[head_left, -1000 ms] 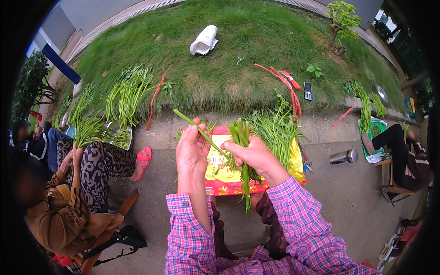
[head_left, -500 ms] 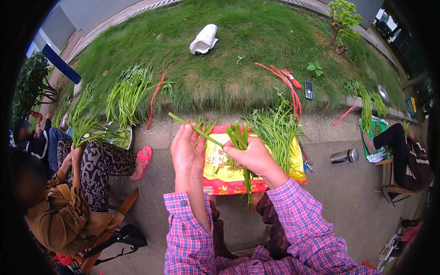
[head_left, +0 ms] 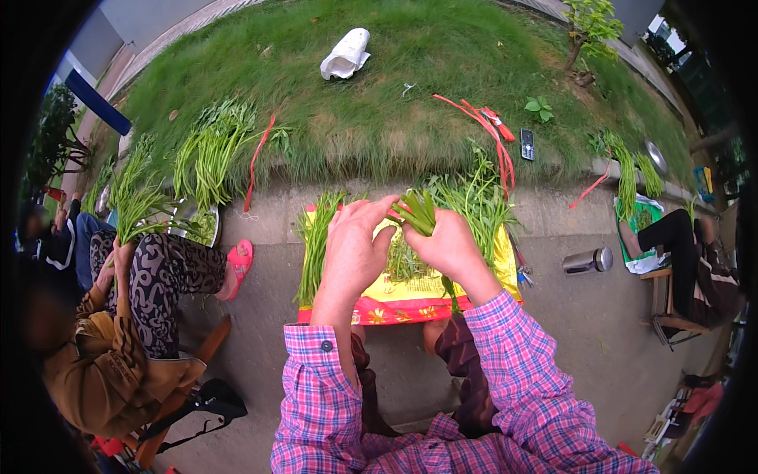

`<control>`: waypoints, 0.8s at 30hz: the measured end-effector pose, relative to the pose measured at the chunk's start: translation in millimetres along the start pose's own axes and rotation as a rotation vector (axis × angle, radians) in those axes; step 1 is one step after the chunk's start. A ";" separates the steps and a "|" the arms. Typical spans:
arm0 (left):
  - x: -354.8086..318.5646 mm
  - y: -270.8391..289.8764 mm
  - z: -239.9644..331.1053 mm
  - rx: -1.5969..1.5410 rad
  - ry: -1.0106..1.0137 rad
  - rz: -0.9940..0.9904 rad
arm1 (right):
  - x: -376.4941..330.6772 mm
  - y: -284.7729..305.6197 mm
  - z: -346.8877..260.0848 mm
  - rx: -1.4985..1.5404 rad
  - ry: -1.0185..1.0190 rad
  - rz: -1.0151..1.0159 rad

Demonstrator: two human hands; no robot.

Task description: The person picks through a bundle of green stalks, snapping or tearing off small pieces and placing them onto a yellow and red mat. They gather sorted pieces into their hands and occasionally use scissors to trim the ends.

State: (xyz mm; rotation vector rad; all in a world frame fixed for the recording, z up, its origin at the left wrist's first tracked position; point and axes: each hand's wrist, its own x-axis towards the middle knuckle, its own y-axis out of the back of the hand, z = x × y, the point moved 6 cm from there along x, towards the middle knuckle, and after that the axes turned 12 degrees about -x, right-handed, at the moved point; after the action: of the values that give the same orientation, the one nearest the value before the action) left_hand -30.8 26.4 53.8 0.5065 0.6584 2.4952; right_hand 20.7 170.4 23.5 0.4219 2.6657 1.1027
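My right hand (head_left: 450, 249) is closed round a small bunch of green leafy-vegetable stems (head_left: 417, 212), their pale ends pointing up and to the left. A little foliage hangs below that fist. My left hand (head_left: 359, 241) is close beside the stem ends, fingers curved and thumb apart, with nothing visible in its grasp. Below both hands, a yellow and red sack (head_left: 403, 310) lies spread over my lap. More greens (head_left: 316, 249) rest on its left side, a larger leafy pile (head_left: 478, 209) on its right, and loose leaves (head_left: 404, 261) between them.
On the left, a seated person (head_left: 126, 347) holds a bunch of greens (head_left: 142, 209). Another sits at right (head_left: 699, 276). A metal flask (head_left: 588, 261) lies on the pavement. Along the grass edge are greens (head_left: 209, 162), red ribbons (head_left: 489, 134) and a phone (head_left: 527, 144).
The long single stem that stretched between my hands no longer shows there. My left hand has moved right, toward the bunch in my right hand. The greens on the sack's left side are now uncovered.
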 end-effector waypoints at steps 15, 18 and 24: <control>0.0 -3.5 -0.5 0.077 -0.078 0.071 | 1.6 -2.9 -1.5 0.060 0.010 -0.030; 2.0 -3.5 7.5 0.099 -0.099 0.101 | 1.5 -1.4 -3.8 0.149 0.013 0.025; 1.3 -7.5 -2.1 -0.186 0.085 0.182 | 1.7 -7.7 2.9 0.524 -0.155 0.023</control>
State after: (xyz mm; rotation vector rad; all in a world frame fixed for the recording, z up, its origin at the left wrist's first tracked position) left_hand -30.0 32.1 48.4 0.4080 0.4214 2.7285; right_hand 18.7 167.6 15.7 0.5977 2.7837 0.3392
